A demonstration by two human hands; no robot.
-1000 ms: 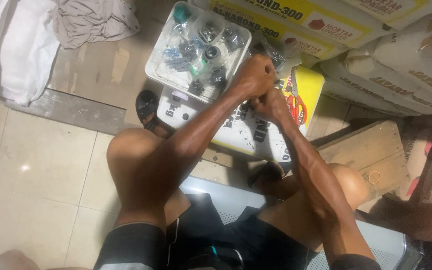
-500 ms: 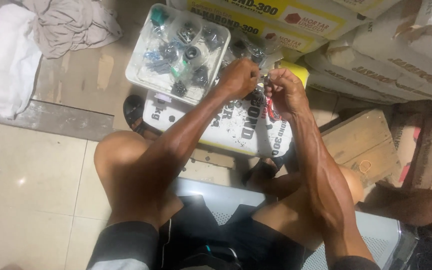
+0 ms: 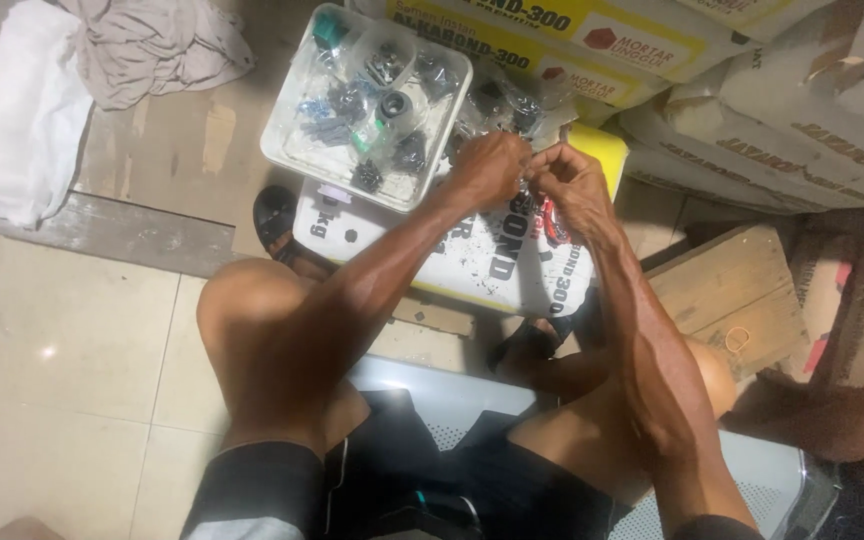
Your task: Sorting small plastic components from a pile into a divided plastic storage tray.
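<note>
Pinching together above a white mortar sack (image 3: 472, 262), the left hand (image 3: 489, 168) and the right hand (image 3: 574, 188) met fingertip to fingertip around a small clear plastic packet (image 3: 529, 183). Both hands were closed narrowly on it, the fingers curled in tight; what the packet held was too small to tell. Just to the left of the hands, a white plastic tray (image 3: 292, 150) rested on the sack's upper end, filled with clear bags of dark screws and small fittings, with one teal piece near its far corner. More clear bags (image 3: 512, 105) lay just beyond the tray, touching the stacked yellow-and-white mortar sacks (image 3: 592, 40) behind. A black sandal (image 3: 277, 215) sat beside the tray's near edge. Crumpled grey cloth (image 3: 157, 45) lay on the floor at the upper left, and a wooden crate (image 3: 727, 290) stood to the right of the person's knee.
</note>
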